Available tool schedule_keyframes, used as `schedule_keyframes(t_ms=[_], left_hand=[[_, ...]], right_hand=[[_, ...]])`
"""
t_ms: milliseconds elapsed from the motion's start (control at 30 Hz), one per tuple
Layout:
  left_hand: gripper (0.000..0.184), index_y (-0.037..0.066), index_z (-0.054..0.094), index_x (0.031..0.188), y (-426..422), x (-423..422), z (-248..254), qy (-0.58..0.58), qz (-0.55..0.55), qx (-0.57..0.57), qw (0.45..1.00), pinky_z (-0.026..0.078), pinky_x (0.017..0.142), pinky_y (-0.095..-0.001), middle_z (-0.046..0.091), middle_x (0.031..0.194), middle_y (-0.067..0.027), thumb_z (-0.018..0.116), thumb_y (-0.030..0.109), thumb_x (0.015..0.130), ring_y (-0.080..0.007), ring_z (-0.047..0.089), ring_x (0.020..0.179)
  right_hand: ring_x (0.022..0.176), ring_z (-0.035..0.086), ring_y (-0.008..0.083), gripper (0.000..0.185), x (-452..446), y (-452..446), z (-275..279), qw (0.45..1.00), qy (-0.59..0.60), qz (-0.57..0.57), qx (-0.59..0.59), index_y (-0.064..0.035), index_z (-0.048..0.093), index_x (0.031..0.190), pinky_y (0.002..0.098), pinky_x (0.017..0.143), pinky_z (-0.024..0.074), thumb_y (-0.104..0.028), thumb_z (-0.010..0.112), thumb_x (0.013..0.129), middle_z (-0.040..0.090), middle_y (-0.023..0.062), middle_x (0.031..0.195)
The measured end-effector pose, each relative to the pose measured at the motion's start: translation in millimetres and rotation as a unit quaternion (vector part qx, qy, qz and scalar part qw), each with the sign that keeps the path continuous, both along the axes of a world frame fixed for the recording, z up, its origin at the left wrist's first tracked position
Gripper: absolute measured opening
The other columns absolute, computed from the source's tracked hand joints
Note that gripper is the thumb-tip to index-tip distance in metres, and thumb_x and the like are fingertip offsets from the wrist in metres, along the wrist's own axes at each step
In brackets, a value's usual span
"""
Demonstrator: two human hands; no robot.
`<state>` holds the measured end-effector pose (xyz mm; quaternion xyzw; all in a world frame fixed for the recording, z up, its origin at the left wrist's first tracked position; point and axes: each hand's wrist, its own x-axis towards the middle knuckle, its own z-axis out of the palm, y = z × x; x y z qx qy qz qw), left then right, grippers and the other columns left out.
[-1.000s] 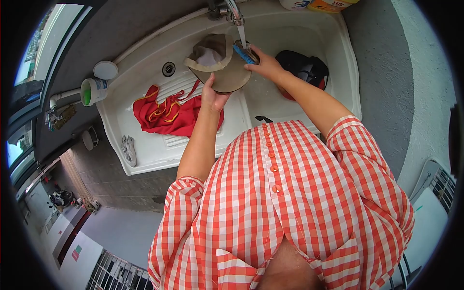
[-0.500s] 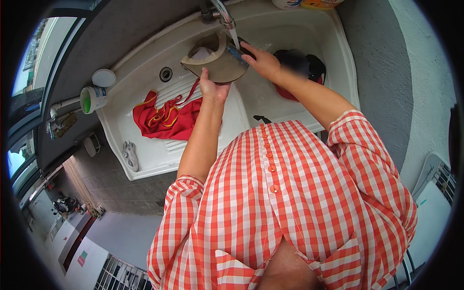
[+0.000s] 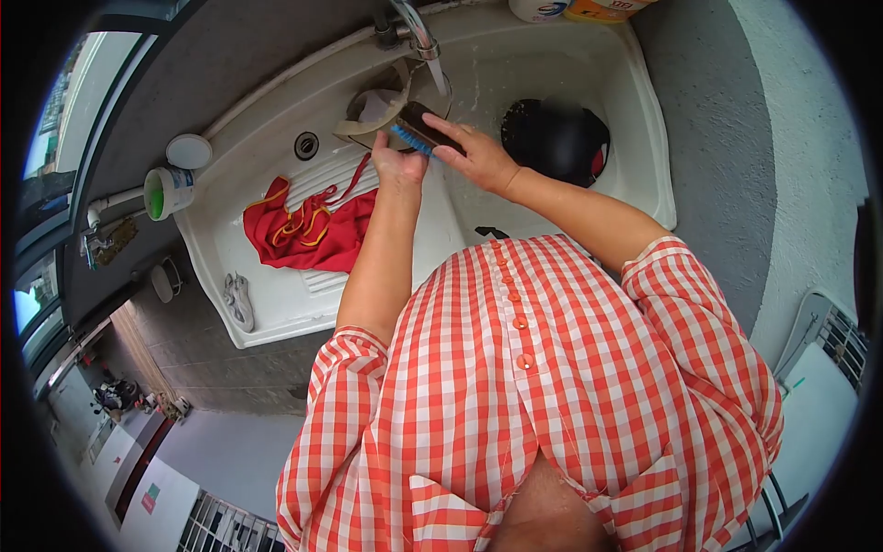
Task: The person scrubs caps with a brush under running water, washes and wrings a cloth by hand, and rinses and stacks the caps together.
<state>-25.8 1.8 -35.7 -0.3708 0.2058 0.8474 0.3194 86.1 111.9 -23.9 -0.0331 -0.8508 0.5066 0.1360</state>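
Observation:
My left hand (image 3: 401, 166) grips the lower edge of a beige cap (image 3: 352, 128) beneath the running faucet (image 3: 425, 46). Much of the cap is hidden behind my hands and the brush. In my right hand (image 3: 480, 158) is a scrub brush (image 3: 430, 127) with a dark back and blue bristles. Its bristle side faces my left hand and lies over the cap; whether it touches cannot be made out. A red apron-like cloth (image 3: 317, 235) with yellow trim lies on the ribbed washboard (image 3: 324, 281), left of my left forearm.
The white sink (image 3: 662, 175) holds a black cap (image 3: 543, 143) in its right basin. A grey crumpled item (image 3: 238, 302) rests at its left corner. A white tub (image 3: 170, 191) and round lid (image 3: 189, 151) stand left; containers (image 3: 607, 9) stand behind.
The brush has moved left and down across the cap, its blue bristles now turned toward my left hand. The cap has tilted, showing less of its outer face. The view has shifted slightly.

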Motion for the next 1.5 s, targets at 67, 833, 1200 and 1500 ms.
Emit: schedule_keyframes(t_ms=[67, 833, 1200, 1500], left_hand=[[0.042, -0.001, 0.039, 0.126, -8, 2, -1, -0.010, -0.004, -0.025, 1.000, 0.033, 0.102, -0.0520, 0.046, 0.128, -0.0186, 0.029, 0.027, 0.095, -0.0345, 0.045, 0.118], [0.073, 0.010, 0.036, 0.133, -14, 38, -19, 0.103, -0.174, 0.088, 0.975, 0.020, 0.107, -0.0521, 0.035, 0.138, -0.0141, 0.017, 0.065, 0.088, -0.0326, 0.033, 0.128], [0.054, 0.015, 0.038, 0.132, -12, 60, 2, 0.134, -0.265, 0.070, 0.952, 0.024, 0.106, -0.0501, 0.037, 0.138, -0.0090, 0.026, 0.051, 0.093, -0.0263, 0.034, 0.127], [0.070, 0.011, 0.037, 0.133, -45, 44, -35, -0.060, -0.133, 0.036, 0.989, 0.028, 0.105, -0.0510, 0.034, 0.139, -0.0139, 0.033, 0.064, 0.087, -0.0323, 0.036, 0.126]], right_hand=[[0.104, 0.054, 0.0353, 0.050, 2, 7, 0, 0.994, -0.105, 0.029, 0.007, -0.0204, 0.040, 0.134, 0.0393, 0.088, 0.0428, -0.037, 0.052, 0.089, 0.056, 0.0183, 0.115], [0.107, 0.055, 0.0334, 0.049, -29, 7, -7, 0.961, -0.270, 0.020, -0.059, -0.0204, 0.044, 0.132, 0.0380, 0.090, 0.0427, -0.040, 0.050, 0.088, 0.056, 0.0184, 0.119], [0.105, 0.055, 0.0352, 0.066, -31, 5, -9, 0.973, -0.218, 0.042, 0.055, -0.0259, 0.034, 0.138, 0.0424, 0.089, 0.0430, -0.044, 0.057, 0.078, 0.054, 0.0210, 0.116], [0.106, 0.054, 0.0320, 0.076, 11, 15, -4, 0.991, -0.110, 0.059, -0.046, -0.0207, 0.032, 0.139, 0.0353, 0.088, 0.0444, -0.005, 0.056, 0.068, 0.046, 0.0168, 0.129]])
